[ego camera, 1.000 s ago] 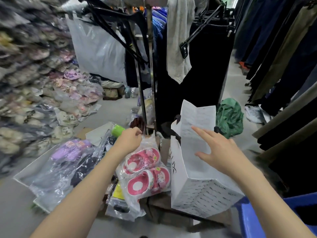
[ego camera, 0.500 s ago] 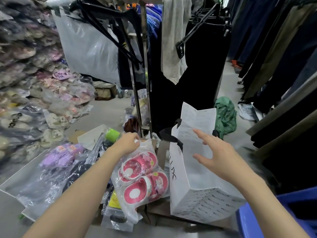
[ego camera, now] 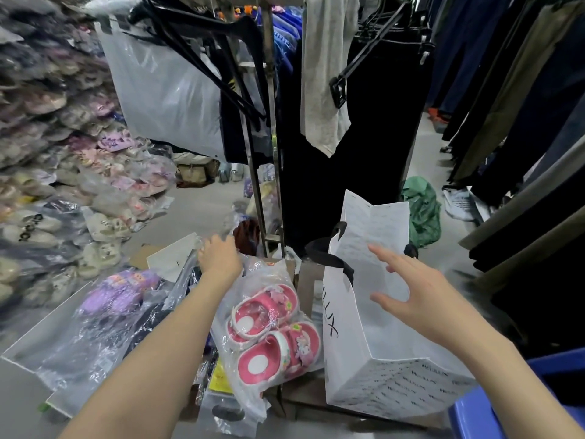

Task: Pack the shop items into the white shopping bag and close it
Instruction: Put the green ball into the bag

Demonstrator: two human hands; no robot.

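The white shopping bag (ego camera: 389,388) stands upright at the lower right, its mouth open and its black handles (ego camera: 332,259) hanging at the left rim. My right hand (ego camera: 414,299) hovers over the mouth with fingers spread and nothing in it. To the bag's left lies a clear pack of pink sandals (ego camera: 272,331). My left hand (ego camera: 218,258) rests palm down beyond that pack, over clear plastic packs; its fingertips are hidden. A pack of purple sandals (ego camera: 120,293) lies further left.
A metal clothes-rack pole (ego camera: 272,153) with dark hanging garments rises just behind the items. Stacked bagged slippers (ego camera: 63,191) fill the left side. A blue bin (ego camera: 493,410) sits at the lower right corner, a green bundle (ego camera: 422,213) behind the bag.
My left hand has let go of the top of the pink sandal pack and moved left and away, now covering the green item. My right hand stays spread over the bag.
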